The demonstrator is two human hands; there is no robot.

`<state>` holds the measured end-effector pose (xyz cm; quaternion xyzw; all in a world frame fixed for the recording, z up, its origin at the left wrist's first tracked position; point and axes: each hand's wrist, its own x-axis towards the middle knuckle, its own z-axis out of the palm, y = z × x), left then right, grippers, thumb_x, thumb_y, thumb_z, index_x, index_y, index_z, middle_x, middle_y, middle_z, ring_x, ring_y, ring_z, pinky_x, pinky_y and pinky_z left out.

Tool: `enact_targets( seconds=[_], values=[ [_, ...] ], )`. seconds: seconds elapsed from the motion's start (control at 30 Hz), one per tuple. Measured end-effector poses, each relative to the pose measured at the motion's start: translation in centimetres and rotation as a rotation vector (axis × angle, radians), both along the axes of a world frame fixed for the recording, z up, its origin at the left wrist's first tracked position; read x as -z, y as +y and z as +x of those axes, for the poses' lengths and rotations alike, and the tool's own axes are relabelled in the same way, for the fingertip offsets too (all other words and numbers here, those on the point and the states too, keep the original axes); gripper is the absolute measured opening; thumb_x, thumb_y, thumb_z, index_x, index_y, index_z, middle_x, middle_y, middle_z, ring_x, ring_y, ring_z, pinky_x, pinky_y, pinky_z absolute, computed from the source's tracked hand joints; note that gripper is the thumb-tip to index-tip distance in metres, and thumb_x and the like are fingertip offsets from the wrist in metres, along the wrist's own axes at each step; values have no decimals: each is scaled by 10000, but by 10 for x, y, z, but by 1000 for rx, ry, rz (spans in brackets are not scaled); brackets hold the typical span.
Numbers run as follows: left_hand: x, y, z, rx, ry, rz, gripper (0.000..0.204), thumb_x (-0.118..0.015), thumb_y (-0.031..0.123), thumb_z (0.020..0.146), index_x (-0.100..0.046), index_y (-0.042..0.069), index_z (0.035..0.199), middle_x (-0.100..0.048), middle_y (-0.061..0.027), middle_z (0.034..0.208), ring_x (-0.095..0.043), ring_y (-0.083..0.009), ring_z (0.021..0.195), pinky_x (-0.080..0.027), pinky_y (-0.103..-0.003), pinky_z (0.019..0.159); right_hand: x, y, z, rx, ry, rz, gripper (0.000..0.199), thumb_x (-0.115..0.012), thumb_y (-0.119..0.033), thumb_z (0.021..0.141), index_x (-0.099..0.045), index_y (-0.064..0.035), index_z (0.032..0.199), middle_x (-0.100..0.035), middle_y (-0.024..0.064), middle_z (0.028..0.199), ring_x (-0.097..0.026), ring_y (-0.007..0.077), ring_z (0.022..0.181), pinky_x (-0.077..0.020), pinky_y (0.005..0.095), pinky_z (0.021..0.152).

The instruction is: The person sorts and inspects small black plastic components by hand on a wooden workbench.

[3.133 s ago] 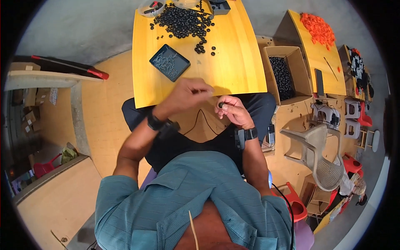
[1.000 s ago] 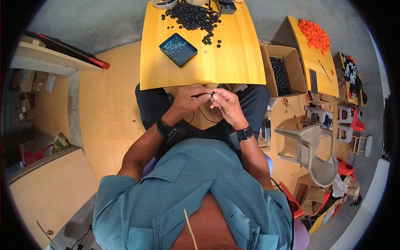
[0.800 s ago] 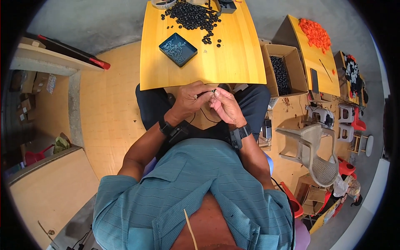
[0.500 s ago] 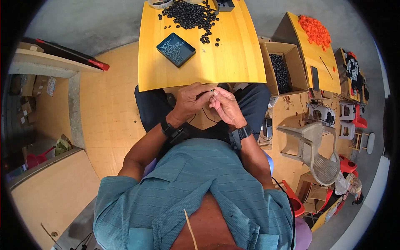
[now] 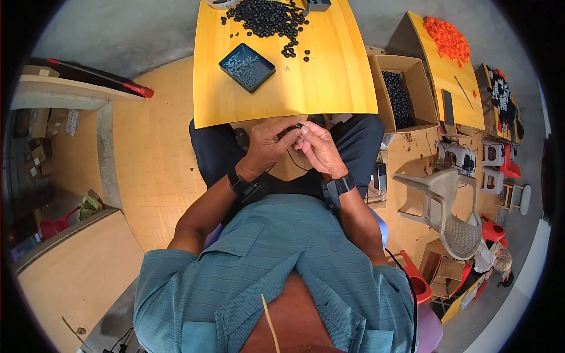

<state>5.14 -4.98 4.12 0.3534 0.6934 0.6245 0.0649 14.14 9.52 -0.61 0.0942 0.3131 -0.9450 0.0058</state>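
Just past the near edge of the yellow table, low over my lap, my two hands meet fingertip to fingertip. Between them is a small black round part [image 5: 298,126], mostly covered by fingers. My left hand [image 5: 265,145] is closed, its thumb and forefinger pinching the part from the left. From the other side my right hand [image 5: 321,151] grips it between thumb and forefinger, the other fingers curled. On the table stands a dark square tray [image 5: 265,71] holding small grey screw-like pieces [image 5: 242,66]. Beyond it lies a heap of black rings [image 5: 265,19], several scattered loose.
The yellow table [image 5: 329,76] ends right in front of my hands. A cardboard box [image 5: 422,88] of black parts stands at its right. Farther right, a second table carries an orange heap [image 5: 446,41] and a dark phone-like slab [image 5: 448,107]. A grey plastic chair [image 5: 438,203] stands right.
The view has shifted slightly. My fingers have adjusted a little around the black part, which both hands still pinch.
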Motion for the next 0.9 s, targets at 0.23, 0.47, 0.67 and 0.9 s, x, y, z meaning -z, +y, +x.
enact_targets(
  seconds=[0.23,0.47,0.67,0.9],
  values=[
    [8,-2,-1,55,-128,-47,220,-699,18,864,-683,-3,1082,-702,-68,868,-662,-118,749,-530,-241,663,4,1,0,-4,44,-91,298,-551,-114,1001,-581,14,1269,-644,47,1044,-583,122,860,-498,286,772],
    [11,-6,-24,114,-546,125,128,-681,-4,888,-654,-17,1013,-684,-45,834,-644,-97,724,-525,-224,658,2,6,-3,-31,52,-131,279,-543,-131,1004,-586,19,1235,-622,48,1048,-565,130,876,-482,286,758],
    [16,-1,-31,67,-546,178,129,-705,-9,863,-676,-27,988,-672,-57,924,-639,-105,841,-518,-223,752,5,6,-3,-29,45,-154,278,-536,-155,1007,-583,11,1225,-622,81,1125,-605,179,997,-515,319,801],
    [22,4,-30,127,-231,53,151,-744,13,806,-717,3,955,-661,-97,1016,-628,-161,963,-499,-263,830,1,6,-3,-2,33,-234,267,-539,-145,1000,-587,6,1214,-627,124,1192,-606,256,1126,-535,388,873]
  ],
)
